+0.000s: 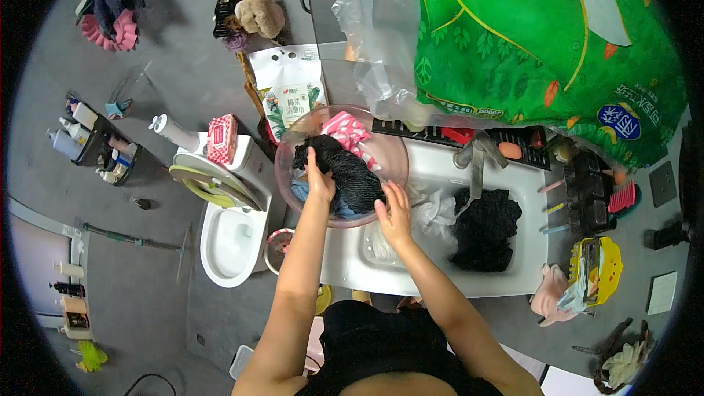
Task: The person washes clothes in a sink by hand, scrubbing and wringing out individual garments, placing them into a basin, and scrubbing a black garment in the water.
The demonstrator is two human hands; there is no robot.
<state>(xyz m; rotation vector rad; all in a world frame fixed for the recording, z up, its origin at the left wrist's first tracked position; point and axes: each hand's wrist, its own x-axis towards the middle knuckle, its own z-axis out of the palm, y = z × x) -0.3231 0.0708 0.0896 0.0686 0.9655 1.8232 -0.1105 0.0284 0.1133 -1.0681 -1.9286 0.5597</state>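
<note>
Now right hand [396, 214] resting on near rim of clear basin [389, 148], fingers loosely spread, pinching nothing. Left hand [320, 182] reaching into basin, grip closing on black garment [350, 169] lying diagonally toward right hand. Pink cloth [346, 130] sitting at basin's far side.

Both hands worked in a clear plastic basin [392, 148] that sat on the left end of a white sink [433, 279]. The left hand [320, 182] pressed down on a black knitted garment [348, 170] inside it, and the right hand [396, 213] rested at the basin's near rim. A pink patterned cloth [347, 130] lay at the far side of the basin. More dark clothing [485, 229] sat in the sink bowl to the right. A white toilet [229, 238] stood left of the sink.
</note>
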